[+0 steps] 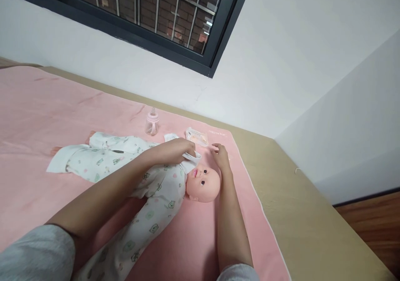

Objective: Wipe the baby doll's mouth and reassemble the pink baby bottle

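A baby doll (203,184) lies on its back on a pink blanket (37,118), dressed in a white printed romper (162,193). My left hand (175,151) rests on the doll's shoulder and grips the white collar cloth by its neck. My right hand (221,156) lies just beyond the top of the doll's head, fingers loosely curled, touching the blanket and holding nothing that I can see.
A small pink baby bottle (152,122) stands behind the doll. A clear packet (196,136) lies beside it. The blanket covers a tan mattress (296,214) against a white wall under a dark-framed window (175,23). Wooden floor (375,222) shows at right.
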### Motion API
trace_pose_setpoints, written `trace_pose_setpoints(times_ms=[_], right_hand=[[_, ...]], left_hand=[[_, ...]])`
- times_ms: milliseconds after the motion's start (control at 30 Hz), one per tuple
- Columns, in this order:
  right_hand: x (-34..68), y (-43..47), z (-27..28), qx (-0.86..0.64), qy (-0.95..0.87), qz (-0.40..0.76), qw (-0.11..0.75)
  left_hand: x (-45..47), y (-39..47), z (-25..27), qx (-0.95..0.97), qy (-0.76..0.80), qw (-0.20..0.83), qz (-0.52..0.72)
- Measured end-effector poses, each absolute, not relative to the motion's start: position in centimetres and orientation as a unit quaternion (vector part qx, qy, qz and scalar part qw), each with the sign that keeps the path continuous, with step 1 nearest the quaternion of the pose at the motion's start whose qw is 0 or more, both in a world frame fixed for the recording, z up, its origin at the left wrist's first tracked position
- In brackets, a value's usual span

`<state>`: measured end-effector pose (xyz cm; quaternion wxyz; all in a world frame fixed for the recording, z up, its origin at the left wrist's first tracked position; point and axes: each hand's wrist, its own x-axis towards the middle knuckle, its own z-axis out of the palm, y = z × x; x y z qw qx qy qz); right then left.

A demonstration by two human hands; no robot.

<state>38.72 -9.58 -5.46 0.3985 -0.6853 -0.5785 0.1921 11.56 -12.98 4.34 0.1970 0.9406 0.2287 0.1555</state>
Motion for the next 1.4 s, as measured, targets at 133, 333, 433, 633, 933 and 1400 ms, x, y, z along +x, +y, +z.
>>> trace_pose_setpoints(times_ms=[133,333,433,633,933,1400], right_hand=[[38.2,-8.7,-8.9,-0.681,-0.547,0.196,0.445],[37.8,-8.3,-11.2,-0.668,-0.551,0.199,0.459],[38.0,-8.3,-11.2,-0.668,-0.546,0.210,0.460],[38.1,-8.4,-11.2,-0.663,-0.556,0.212,0.454],[38.2,-8.4,-11.4,-0.657,-0.561,0.217,0.455],[38.4,-8.3,-11.7,-0.654,-0.572,0.221,0.444]], left_hand=[[12.1,-12.7,3.7,0.939,0.241,0.186,0.159],[12.8,-12.8,3.3,0.936,0.248,0.195,0.155],[12.9,-13.2,3.4,0.938,0.255,0.187,0.143],[12.6,-13.5,3.3,0.937,0.273,0.163,0.144],[12.2,-13.5,3.1,0.927,0.276,0.197,0.160],[12.8,-14.9,3.1,0.958,0.185,0.151,0.160]])
